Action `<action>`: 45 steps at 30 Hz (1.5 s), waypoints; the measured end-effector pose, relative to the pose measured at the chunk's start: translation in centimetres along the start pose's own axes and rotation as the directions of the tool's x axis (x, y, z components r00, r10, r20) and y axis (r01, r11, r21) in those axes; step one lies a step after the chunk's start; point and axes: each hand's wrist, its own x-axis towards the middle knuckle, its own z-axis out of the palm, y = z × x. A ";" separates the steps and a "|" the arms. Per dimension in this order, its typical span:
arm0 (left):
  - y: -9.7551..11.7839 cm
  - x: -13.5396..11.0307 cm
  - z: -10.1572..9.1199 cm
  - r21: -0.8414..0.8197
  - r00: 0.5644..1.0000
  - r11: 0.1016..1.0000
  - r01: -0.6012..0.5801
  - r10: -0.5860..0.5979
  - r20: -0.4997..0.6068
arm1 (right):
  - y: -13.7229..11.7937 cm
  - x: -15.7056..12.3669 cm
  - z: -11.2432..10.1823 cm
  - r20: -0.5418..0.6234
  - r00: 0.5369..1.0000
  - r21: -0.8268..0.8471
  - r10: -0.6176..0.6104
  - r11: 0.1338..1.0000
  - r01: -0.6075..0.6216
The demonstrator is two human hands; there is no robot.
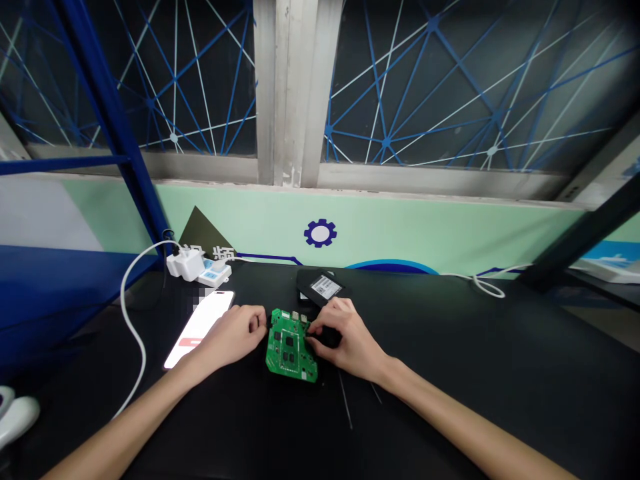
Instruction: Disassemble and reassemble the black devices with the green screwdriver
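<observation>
Circuit board [285,357], green and populated, sits in the head view a little left of centre on the black desk [465,393], nearer to the desk's far edge than to the bottom of the picture. Whether it rests flat or is raised slightly cannot be told. The left hand [240,331] is curled in at the board's left edge; its fingertips are hidden, so whether they grip the rim is unclear. The right hand [345,339] has thumb and forefinger brought nearly together at the right edge; whether they clamp the board or some small part on it cannot be made out. The hands are apart, with the board between them.

It should prove light and stiff, with little give before it cracks, and its smooth face may skate on the desk if pushed from one side. The dark chips [289,341] and small soldered parts look the most fragile, so the best hold is probably by opposite bare edges. The metal sockets [295,315], on the side towards the desk's far edge, look sturdier but would make a poor handle.

Behind the right hand, towards the far edge, lies a flat black case [325,287] with a white label. A lit phone [200,328] lies beside the left hand, and a white power strip [216,273] stands near the far left corner.
</observation>
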 end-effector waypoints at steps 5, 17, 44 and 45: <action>0.1 -0.1 0.0 -0.008 1.000 1.000 0.014 -0.014 0.004 | -0.2 0.1 0.1 0.000 1.000 -0.031 0.008 0.999 -0.008; 0.2 -0.1 0.3 -0.019 0.999 0.999 0.031 -0.031 -0.009 | 0.2 0.5 -0.6 -0.145 0.988 -0.133 0.044 0.989 -0.063; 0.3 -0.1 0.3 0.001 0.999 0.999 0.036 -0.036 0.020 | 5.0 1.9 -0.6 -0.262 0.918 -0.329 0.297 0.867 -0.374; 0.4 -0.1 0.2 0.001 0.999 0.999 0.037 -0.037 0.023 | 4.9 1.9 -0.7 -0.254 0.919 -0.317 0.303 0.871 -0.375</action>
